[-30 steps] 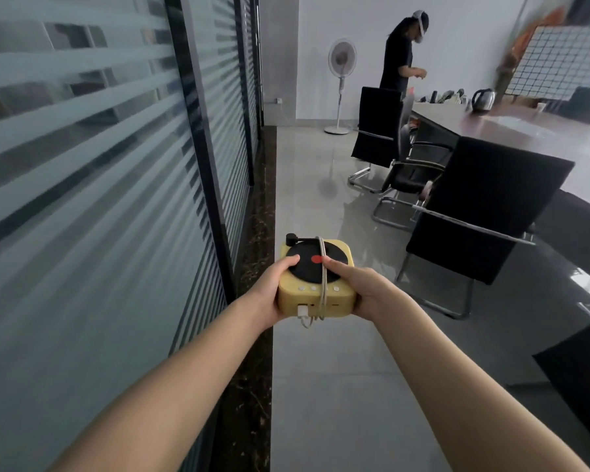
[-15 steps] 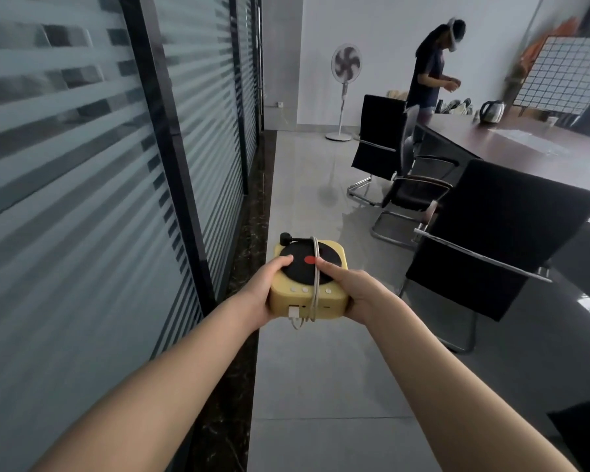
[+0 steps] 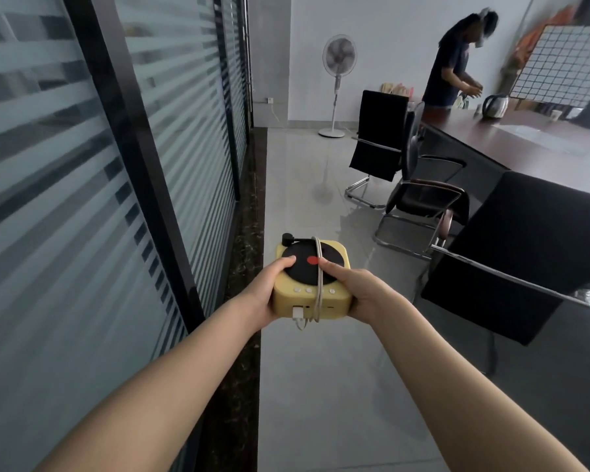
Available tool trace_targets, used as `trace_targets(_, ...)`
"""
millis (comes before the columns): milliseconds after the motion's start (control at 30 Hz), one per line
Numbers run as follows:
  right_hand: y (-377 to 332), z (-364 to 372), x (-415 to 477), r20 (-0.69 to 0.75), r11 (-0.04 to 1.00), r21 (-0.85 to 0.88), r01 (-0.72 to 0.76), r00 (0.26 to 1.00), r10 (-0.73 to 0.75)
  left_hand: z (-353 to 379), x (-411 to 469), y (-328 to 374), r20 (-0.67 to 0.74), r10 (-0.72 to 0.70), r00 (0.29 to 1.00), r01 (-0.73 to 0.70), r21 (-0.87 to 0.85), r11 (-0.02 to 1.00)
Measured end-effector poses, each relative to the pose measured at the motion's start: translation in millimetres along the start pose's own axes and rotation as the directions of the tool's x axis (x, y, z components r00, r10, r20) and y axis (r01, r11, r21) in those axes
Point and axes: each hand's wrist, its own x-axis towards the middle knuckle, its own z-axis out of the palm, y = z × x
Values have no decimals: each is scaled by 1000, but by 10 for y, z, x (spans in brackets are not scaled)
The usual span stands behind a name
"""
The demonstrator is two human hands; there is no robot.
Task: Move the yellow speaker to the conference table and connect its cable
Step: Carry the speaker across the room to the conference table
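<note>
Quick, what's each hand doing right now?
Left hand: closed on the left side of the yellow speaker.
Right hand: closed on the speaker's right side, thumb beside the cable wrapped around it.

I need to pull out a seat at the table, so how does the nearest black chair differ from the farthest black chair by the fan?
The nearest black chair shows a broad, solid back tilted toward the camera, hiding its seat; the farthest black chair looks smaller and stands upright, turned partly sideways. The nearest one sits tight against the conference table; the farthest stands off its corner on open floor. Both are black with silver armrests.
</note>
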Motion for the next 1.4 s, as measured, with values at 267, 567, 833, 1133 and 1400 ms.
trace_targets(267, -386, 285, 745, 2, 999, 49, 14, 1000, -14, -265, 771, 549, 19, -7, 1000, 6, 43, 999)
trace_targets(567, -762, 413, 1410, 13, 999, 40, 21, 1000, -21, -390, 1480, 929, 24, -17, 1000, 17, 27, 999)
trace_targets(833, -1257, 439, 2313, 34, 998, 52, 19, 999, -21, -367, 2288, 1403, 5, 4, 1000, -4, 1, 1000)
trace_targets(1133, -1974, 400, 3308, 54, 1000, 22, 17, 998, -18, -250, 3322, 2003, -31, 32, 999, -32, -3, 999)
trace_targets(1400, -2425, 440, 4069, 69, 1000, 23, 8, 998, -9, -293, 4102, 2426, -49, 33, 998, -33, -11, 999)
